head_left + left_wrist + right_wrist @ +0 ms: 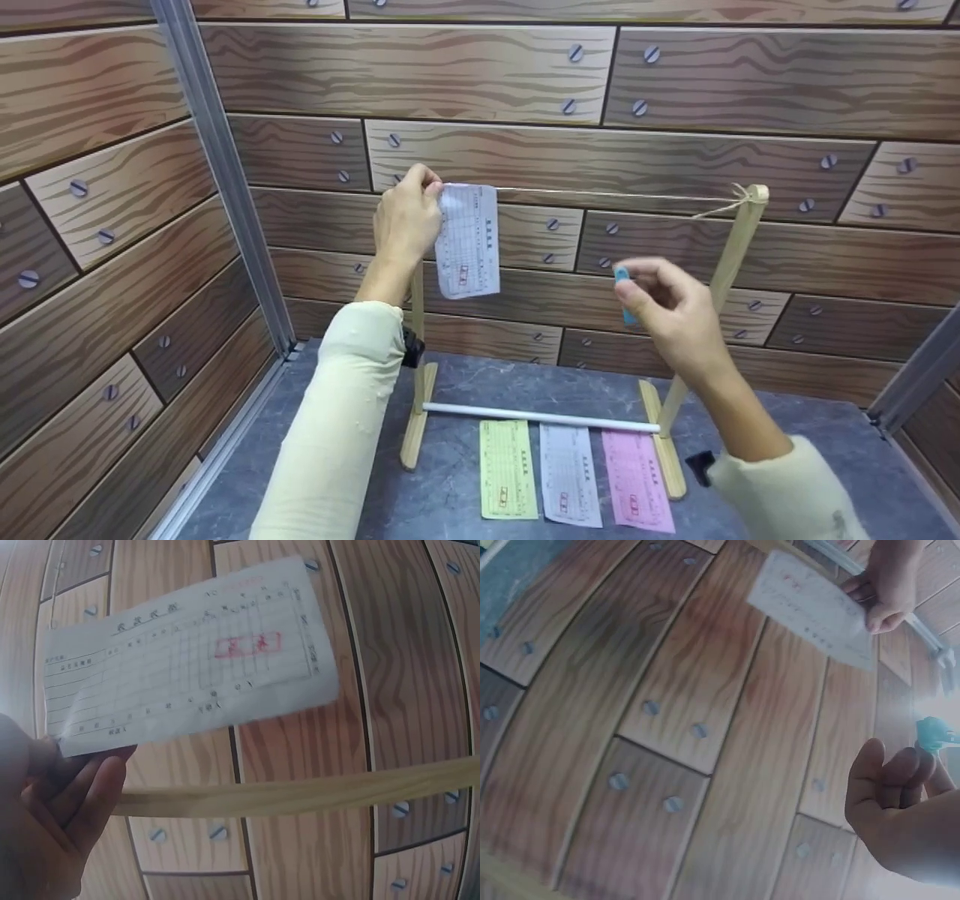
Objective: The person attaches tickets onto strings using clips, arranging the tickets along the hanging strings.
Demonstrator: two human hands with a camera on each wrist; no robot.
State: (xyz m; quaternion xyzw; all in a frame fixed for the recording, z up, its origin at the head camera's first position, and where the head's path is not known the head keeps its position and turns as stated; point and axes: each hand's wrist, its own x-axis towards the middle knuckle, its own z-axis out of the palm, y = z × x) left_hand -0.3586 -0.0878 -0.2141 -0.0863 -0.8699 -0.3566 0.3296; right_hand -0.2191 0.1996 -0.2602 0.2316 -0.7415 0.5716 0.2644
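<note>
My left hand point(409, 217) pinches the upper left corner of a pale bluish-white receipt slip point(469, 240), which hangs upright at the left end of a thin string point(615, 195). The left wrist view shows print and a red stamp on this slip point(195, 660), with the thumb and fingers at its corner. To the right and lower, my right hand point(679, 322) holds a small blue clothes peg point(624, 296) between thumb and fingers, below the string and apart from the slip. In the right wrist view the peg point(934, 733) shows beyond the curled fingers.
The string is tied to a wooden post point(735, 247) on the right; a left post point(418, 315) is partly behind my arm. A white rod point(540, 417) joins the posts low down. Yellow point(508, 469), bluish point(570, 476) and pink point(637, 480) slips lie on the grey table point(450, 502).
</note>
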